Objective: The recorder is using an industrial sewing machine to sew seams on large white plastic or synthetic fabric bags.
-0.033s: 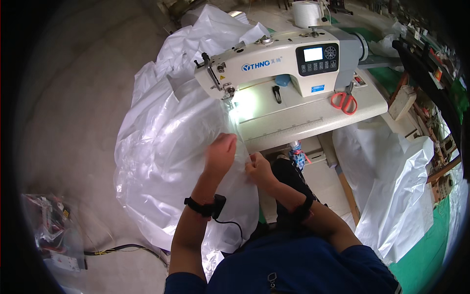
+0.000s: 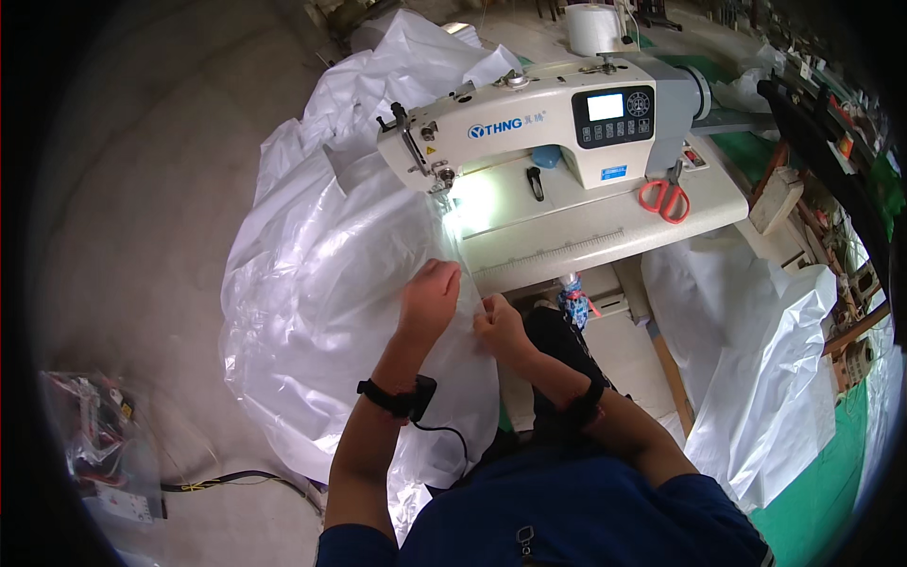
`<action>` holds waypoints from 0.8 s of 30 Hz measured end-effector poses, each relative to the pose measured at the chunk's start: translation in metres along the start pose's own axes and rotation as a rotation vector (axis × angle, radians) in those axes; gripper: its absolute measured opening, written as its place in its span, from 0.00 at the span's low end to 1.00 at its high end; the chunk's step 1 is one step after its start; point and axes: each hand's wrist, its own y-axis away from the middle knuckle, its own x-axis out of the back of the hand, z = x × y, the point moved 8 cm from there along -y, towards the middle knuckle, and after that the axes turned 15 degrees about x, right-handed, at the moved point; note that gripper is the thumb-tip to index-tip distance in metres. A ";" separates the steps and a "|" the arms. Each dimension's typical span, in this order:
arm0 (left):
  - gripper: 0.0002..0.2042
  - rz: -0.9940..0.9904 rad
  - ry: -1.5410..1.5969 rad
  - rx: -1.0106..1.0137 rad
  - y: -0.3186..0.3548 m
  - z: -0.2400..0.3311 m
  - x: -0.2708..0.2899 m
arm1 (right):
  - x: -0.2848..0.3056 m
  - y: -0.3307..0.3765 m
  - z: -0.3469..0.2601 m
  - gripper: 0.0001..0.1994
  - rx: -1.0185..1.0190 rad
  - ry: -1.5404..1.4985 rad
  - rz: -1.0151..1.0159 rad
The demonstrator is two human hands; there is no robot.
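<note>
A large sheet of white translucent plastic (image 2: 321, 312) drapes over the left end of a white sewing machine (image 2: 529, 123) and hangs in folds below it. Its right edge runs down from beneath the lit needle area. My left hand (image 2: 431, 295) is curled closed over the sheet near that edge, and its fingertips are mostly hidden. Slightly nearer and to the right, my right hand (image 2: 500, 324) pinches the sheet's edge just in front of the machine bed (image 2: 605, 241).
Red-handled scissors (image 2: 666, 198) and small black thread snips (image 2: 536, 183) lie on the bed. More white plastic sheeting (image 2: 737, 350) hangs at the right. A white thread cone (image 2: 593, 28) stands behind. A clear bag of items (image 2: 113, 454) sits on the floor at left.
My left hand has shifted very slightly to the right. My right hand and the plastic sheet look the same.
</note>
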 end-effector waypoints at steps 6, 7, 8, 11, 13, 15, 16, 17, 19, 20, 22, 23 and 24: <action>0.15 -0.173 0.439 0.931 0.005 -0.070 -0.010 | 0.003 0.003 0.001 0.11 -0.078 0.011 -0.015; 0.15 -0.289 0.507 0.974 0.007 -0.069 -0.015 | 0.001 0.002 -0.001 0.11 -0.054 -0.003 -0.024; 0.15 -0.338 0.523 0.998 0.009 -0.069 -0.014 | 0.001 0.002 -0.003 0.11 -0.026 0.041 -0.028; 0.12 -0.602 0.567 0.904 0.010 -0.053 -0.022 | 0.001 0.003 -0.009 0.13 0.018 0.130 -0.053; 0.11 -0.613 0.682 0.903 0.009 -0.049 -0.025 | 0.002 0.001 -0.013 0.15 0.027 0.180 -0.065; 0.10 -0.567 0.591 0.917 0.006 -0.055 -0.027 | 0.003 -0.004 -0.015 0.21 0.013 0.326 -0.133; 0.10 -0.525 0.554 0.914 0.002 -0.060 -0.027 | 0.002 -0.009 -0.019 0.21 0.049 0.305 -0.135; 0.10 -0.538 0.541 0.910 0.001 -0.062 -0.032 | 0.002 -0.016 -0.020 0.23 0.045 0.263 -0.116; 0.09 -0.427 0.211 0.705 -0.012 -0.064 -0.032 | -0.002 -0.031 -0.019 0.26 0.043 0.223 -0.099; 0.09 -0.391 0.205 0.679 -0.015 -0.067 -0.034 | -0.003 -0.039 -0.019 0.24 0.056 0.237 -0.077; 0.09 -0.417 0.070 0.593 -0.018 -0.071 -0.043 | -0.008 -0.048 -0.014 0.21 0.072 0.251 -0.054; 0.09 -0.395 0.072 0.576 -0.018 -0.073 -0.046 | -0.011 -0.050 -0.011 0.18 0.066 0.242 -0.041; 0.09 -0.382 0.024 0.494 -0.020 -0.071 -0.049 | -0.011 -0.051 -0.005 0.15 0.018 0.234 -0.014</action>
